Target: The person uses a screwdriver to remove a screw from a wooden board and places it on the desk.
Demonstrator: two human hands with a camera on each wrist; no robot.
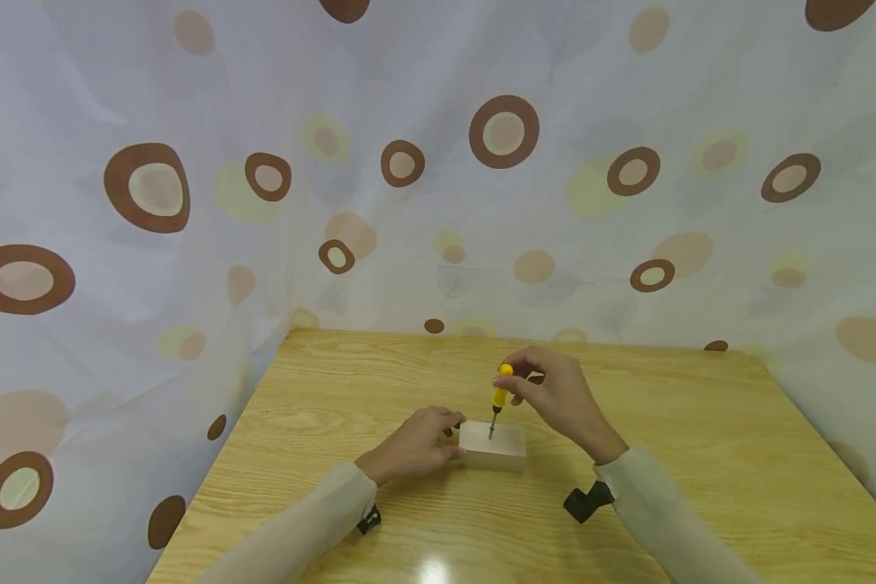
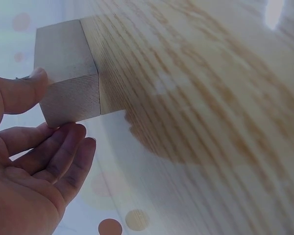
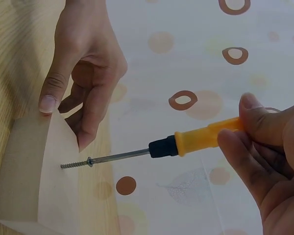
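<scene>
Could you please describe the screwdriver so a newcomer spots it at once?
On the wooden table sits a pale block. Above it, the right hand holds the screwdriver, set apart from block and screw by its bright yellow handle.

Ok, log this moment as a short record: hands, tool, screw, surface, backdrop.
Left hand: holds the pale block at its left end
Right hand: grips the screwdriver by its yellow handle
Screwdriver tip: at the screw's head
Screw: meets block's top face, most thread exposed
Surface: wood-grain table
Backdrop: white sheet, brown rings
</scene>
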